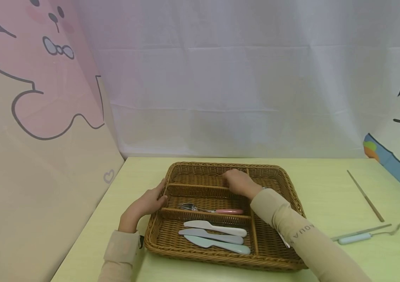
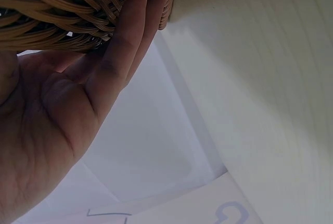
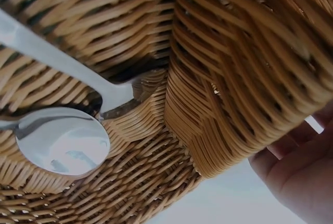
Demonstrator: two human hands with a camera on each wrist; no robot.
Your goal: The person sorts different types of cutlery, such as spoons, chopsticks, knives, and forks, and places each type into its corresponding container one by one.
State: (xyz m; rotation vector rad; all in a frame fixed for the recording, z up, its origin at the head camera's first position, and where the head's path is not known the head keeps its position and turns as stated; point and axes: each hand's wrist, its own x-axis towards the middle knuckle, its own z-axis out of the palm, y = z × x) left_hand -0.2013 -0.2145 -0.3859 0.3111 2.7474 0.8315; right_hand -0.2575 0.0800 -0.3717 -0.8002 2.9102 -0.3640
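Observation:
A brown wicker basket (image 1: 221, 256) with divided compartments lies on the table. The left hand (image 1: 150, 201) grips its left rim, thumb over the edge; in the left wrist view that hand's (image 2: 62, 114) fingers lie along the outer wall. Inside the back compartment is the right hand (image 1: 240, 183), bent downward with its fingertips hidden. The right wrist view shows a spoon (image 3: 62, 140) and a second metal utensil (image 3: 117, 99) against the wicker; whether the fingers hold them is unclear. Metal cutlery with a pink handle (image 1: 229, 211) lies in the middle compartment.
Three knives, white (image 1: 217, 228), grey (image 1: 210, 236) and mint (image 1: 217, 245), lie in the front compartment. On the table to the right are a blue-handled fork (image 1: 355, 238) and two thin sticks, one of them apart (image 1: 365, 196). Curtains (image 1: 221, 98) stand behind.

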